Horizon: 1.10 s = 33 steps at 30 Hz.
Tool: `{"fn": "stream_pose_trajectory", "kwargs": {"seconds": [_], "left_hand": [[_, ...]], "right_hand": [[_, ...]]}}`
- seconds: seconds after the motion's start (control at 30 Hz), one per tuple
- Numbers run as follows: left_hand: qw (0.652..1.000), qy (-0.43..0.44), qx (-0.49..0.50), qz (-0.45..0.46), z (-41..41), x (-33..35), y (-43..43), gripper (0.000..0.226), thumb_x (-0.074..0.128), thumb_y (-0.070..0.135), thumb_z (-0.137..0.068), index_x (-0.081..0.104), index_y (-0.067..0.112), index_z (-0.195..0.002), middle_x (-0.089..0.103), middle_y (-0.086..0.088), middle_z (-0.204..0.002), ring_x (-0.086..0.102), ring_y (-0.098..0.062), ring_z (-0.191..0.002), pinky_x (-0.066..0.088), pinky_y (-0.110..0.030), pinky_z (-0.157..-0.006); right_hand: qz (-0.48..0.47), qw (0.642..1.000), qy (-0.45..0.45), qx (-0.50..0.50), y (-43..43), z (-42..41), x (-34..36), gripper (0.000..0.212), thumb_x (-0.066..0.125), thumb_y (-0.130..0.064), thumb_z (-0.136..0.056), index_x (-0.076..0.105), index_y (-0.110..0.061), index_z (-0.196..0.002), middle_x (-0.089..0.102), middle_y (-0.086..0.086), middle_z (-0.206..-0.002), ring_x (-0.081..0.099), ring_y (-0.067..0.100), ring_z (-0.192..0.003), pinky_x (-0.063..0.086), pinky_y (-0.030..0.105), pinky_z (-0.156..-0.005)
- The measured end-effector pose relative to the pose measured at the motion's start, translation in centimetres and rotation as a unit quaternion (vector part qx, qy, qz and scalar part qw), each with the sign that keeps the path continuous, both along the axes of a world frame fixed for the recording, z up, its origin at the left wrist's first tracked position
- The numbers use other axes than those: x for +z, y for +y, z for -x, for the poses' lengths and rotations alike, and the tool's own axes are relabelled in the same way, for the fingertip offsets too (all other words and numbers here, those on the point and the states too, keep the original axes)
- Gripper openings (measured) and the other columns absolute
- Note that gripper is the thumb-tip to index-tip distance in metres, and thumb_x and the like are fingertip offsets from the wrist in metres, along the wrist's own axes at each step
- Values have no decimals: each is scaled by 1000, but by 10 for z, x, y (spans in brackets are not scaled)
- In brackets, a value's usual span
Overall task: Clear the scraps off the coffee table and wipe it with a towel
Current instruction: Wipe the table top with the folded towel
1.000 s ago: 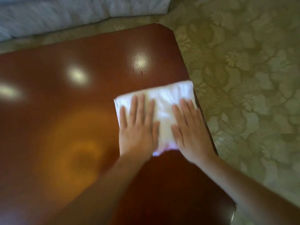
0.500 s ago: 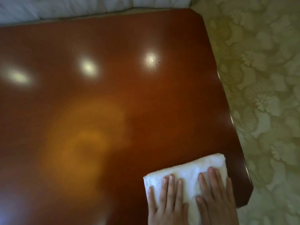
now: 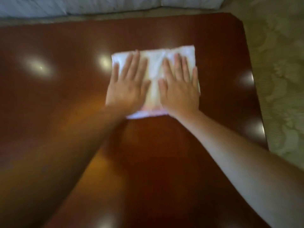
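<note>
A folded white towel [image 3: 154, 66] lies flat on the glossy reddish-brown coffee table [image 3: 62, 46], in the far right part of the top. My left hand [image 3: 128, 86] presses palm-down on the towel's left half, fingers stretched out and slightly apart. My right hand [image 3: 180, 86] presses the same way on the right half. Neither hand curls around the cloth. Both forearms reach in from the bottom edge. No scraps show on the tabletop. The picture is blurred by motion.
A pale grey sofa [image 3: 82, 5] runs along the table's far side. Patterned greenish carpet [image 3: 279, 63] lies beyond the table's right edge [image 3: 253, 89], which is a hand's width from the towel. Bright light reflections dot the wood.
Half a second ago both hands and the towel were at the near right corner; they have now slid away from me toward the sofa and a little left.
</note>
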<state>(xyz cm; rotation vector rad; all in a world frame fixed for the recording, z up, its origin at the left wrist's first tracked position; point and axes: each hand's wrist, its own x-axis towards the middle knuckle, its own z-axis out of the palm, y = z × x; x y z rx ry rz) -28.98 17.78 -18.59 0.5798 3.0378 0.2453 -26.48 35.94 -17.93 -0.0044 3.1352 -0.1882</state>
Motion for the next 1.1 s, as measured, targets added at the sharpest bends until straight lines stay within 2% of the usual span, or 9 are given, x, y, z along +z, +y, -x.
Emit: {"fn": "stream_pose_trajectory", "kwargs": {"seconds": [0.1,0.17,0.4,0.57,0.73,0.87,0.97,1.1], "left_hand": [[1000,-28,12,-4,86,7,-15,67,12,48,-107,6,15,-165,-1,-9,-174,-1,-24,-160,4,-54,-128],[999,-33,25,-2,110,9,-17,66,10,48,-107,1,18,-165,-6,-6,-174,-7,-20,-160,0,-52,-129],[997,-44,57,-20,73,11,-13,64,17,46,-108,7,18,-165,-2,-7,-174,-4,-22,-160,2,-51,-129],[998,-28,52,-13,-45,10,-17,62,25,39,-108,15,14,-164,8,-13,-173,4,-28,-160,13,-56,-127],[998,-60,29,7,-243,11,-22,65,38,33,-106,19,7,-163,8,-19,-171,9,-35,-159,20,-62,-123],[994,-100,35,-7,-380,15,-41,60,29,38,-107,26,12,-161,11,-14,-172,19,-31,-157,26,-60,-119],[991,-123,52,-9,-399,21,-51,61,34,42,-105,31,16,-160,14,-10,-173,19,-26,-158,24,-56,-121],[989,-133,65,-2,-388,29,-74,59,32,42,-106,32,19,-161,17,-6,-172,18,-23,-158,20,-57,-122]], "right_hand": [[21,1000,-15,-4,-16,87,5,65,19,-49,-106,18,-27,-167,10,5,-177,6,24,-164,6,54,-131],[27,999,-23,-4,-20,113,7,64,17,-47,-107,14,-27,-168,5,5,-177,2,23,-164,1,53,-131],[36,999,-23,10,-18,85,9,62,18,-45,-108,18,-28,-167,10,5,-177,5,24,-164,3,52,-132],[26,999,-15,30,-20,-32,8,60,27,-44,-108,28,-26,-165,21,6,-175,14,25,-163,15,54,-130],[-4,997,-74,37,-23,-230,13,61,24,-42,-110,19,-21,-167,13,10,-175,11,30,-163,23,59,-127],[-23,992,-115,54,-37,-362,16,61,21,-42,-110,22,-19,-166,20,15,-173,21,36,-160,32,65,-119],[-45,988,-144,29,-54,-380,18,60,13,-43,-111,22,-18,-165,24,18,-171,22,38,-159,30,66,-119],[-71,987,-140,43,-74,-376,18,61,13,-42,-111,23,-16,-165,17,20,-173,18,40,-160,22,66,-124]]}}
